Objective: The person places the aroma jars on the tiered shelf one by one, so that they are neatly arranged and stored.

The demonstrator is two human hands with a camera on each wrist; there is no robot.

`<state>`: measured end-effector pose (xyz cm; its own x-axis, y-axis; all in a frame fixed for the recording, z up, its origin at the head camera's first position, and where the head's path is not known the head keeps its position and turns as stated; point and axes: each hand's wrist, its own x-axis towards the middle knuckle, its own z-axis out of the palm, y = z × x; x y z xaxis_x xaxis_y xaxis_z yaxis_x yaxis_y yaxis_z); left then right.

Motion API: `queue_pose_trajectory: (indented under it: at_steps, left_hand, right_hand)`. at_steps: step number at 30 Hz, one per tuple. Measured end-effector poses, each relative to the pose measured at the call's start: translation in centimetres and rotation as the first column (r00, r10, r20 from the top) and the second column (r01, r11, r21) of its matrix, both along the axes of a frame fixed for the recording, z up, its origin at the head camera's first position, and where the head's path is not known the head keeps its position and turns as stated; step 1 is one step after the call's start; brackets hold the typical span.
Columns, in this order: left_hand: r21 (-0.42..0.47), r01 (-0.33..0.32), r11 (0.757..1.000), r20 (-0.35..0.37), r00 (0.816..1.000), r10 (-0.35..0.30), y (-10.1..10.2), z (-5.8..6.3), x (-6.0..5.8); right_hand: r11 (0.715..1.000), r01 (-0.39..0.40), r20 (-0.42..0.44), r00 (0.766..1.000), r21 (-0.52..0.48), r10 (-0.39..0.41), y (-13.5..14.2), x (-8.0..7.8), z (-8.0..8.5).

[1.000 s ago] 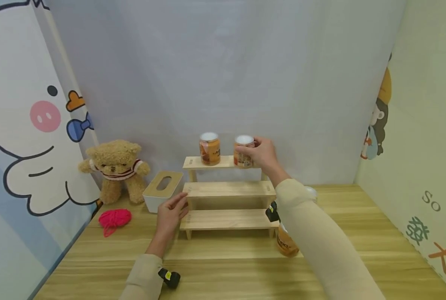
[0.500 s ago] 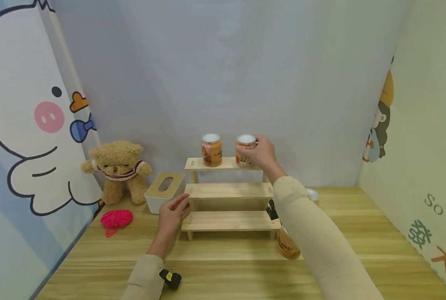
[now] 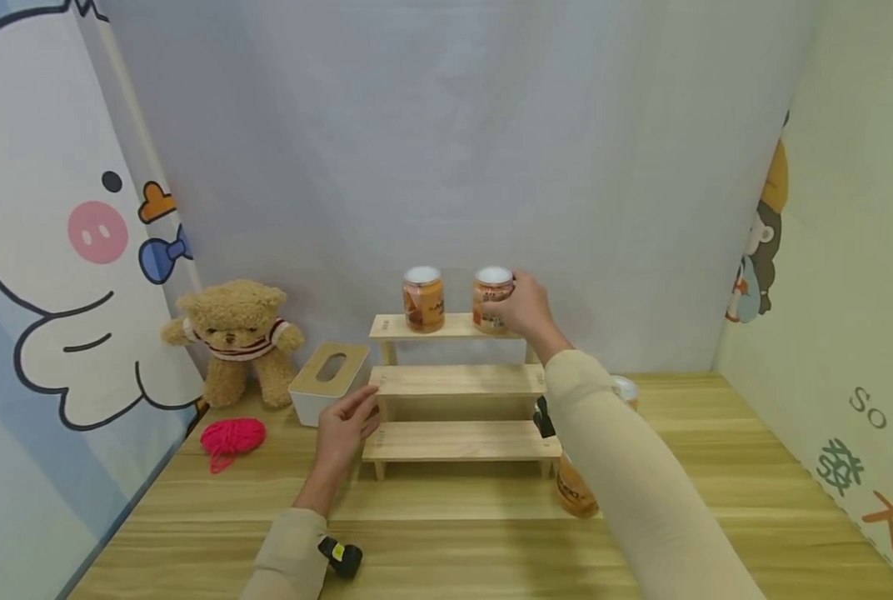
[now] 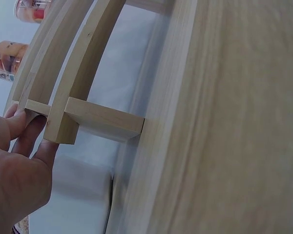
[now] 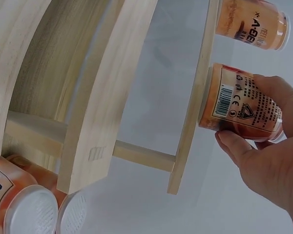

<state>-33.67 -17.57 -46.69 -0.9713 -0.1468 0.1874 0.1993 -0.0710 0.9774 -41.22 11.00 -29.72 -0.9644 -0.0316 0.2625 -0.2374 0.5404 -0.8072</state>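
Observation:
My right hand (image 3: pixel 525 308) holds an orange canned-fruit jar (image 5: pixel 241 100) with a white lid. Thumb and fingers lie on either side of it. The jar stands upright on the top shelf (image 3: pixel 457 325) of a three-tier wooden stand (image 3: pixel 457 379), its base against the board. To its left, a similar jar (image 3: pixel 424 302) stands on that shelf, apart from it. My left hand (image 3: pixel 343 429) pinches the left end of the middle shelf, with thumb and fingers at the board's edge in the left wrist view. Part of the held jar is hidden behind my right fingers.
Two more jars, a front jar (image 3: pixel 576 490) and a rear jar (image 3: pixel 625 388), stand right of the stand, partly behind my right sleeve. A tissue box (image 3: pixel 326 375), a teddy bear (image 3: pixel 236 337) and pink yarn (image 3: pixel 231 437) sit at the left. A grey curtain hangs behind.
The right thumb has slid back a little across the jar, so more of the label shows. The jar has barely shifted on the top shelf. My left hand keeps its place.

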Motion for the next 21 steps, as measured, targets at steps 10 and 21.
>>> queue_pose_trajectory:
  at_steps: [10,21]
  left_hand:
    - [0.026,-0.011,1.000,0.001,1.000,0.011,0.1,0.2,0.1]
    - [0.021,-0.004,1.000,0.007,1.000,0.004,0.3,0.6,0.3]
  right_hand:
    - [0.989,-0.043,0.135,0.989,-0.143,0.062,1.0,1.1,0.2]
    - [0.991,-0.034,0.153,0.987,-0.130,0.054,4.0,3.1,-0.3]
